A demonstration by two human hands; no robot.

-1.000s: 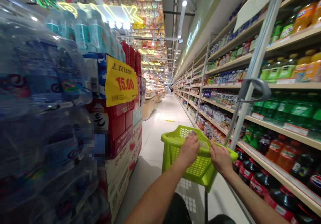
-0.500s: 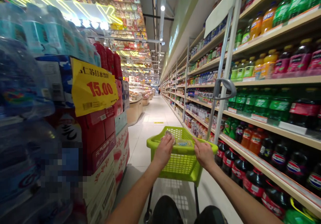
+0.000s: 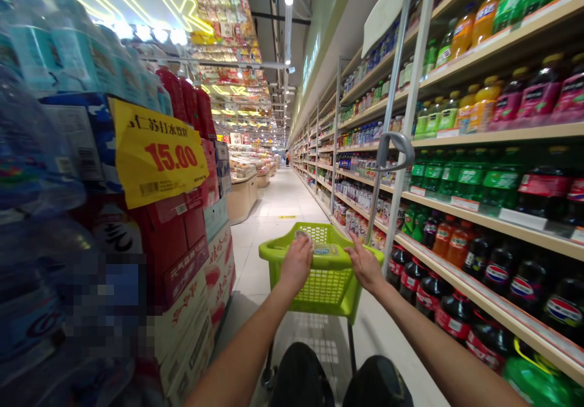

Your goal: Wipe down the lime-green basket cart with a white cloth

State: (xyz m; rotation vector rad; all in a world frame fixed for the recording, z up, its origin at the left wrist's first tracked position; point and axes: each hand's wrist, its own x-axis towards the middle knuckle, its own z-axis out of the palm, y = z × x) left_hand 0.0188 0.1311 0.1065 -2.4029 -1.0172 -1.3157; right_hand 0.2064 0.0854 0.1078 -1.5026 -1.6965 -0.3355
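In front of me stands a lime-green shopping cart (image 3: 322, 300) with a slatted plastic basket. My left hand (image 3: 297, 264) is closed over the left part of its handle; a small clear, roundish thing (image 3: 302, 235) shows by its fingertips, too small to name. At the right end of the handle rests my right hand (image 3: 365, 267), its index finger raised and its fingers apart, with nothing seen in them. Between the hands, a small pale-labelled panel (image 3: 325, 249) lies at the handle. The basket's inside is mostly hidden.
Shelves of soda bottles (image 3: 497, 173) line the right, with a grey metal post and its loop (image 3: 395, 151) jutting out. Stacked drink cartons (image 3: 185, 236) with a yellow price sign (image 3: 159, 154) crowd the left. A tiled aisle (image 3: 285, 191) runs ahead past wooden display bins (image 3: 241, 199).
The cart and both hands appear slightly farther left and higher. My right hand's fingers have loosened and the index finger has lifted off the handle. My left hand keeps its hold.
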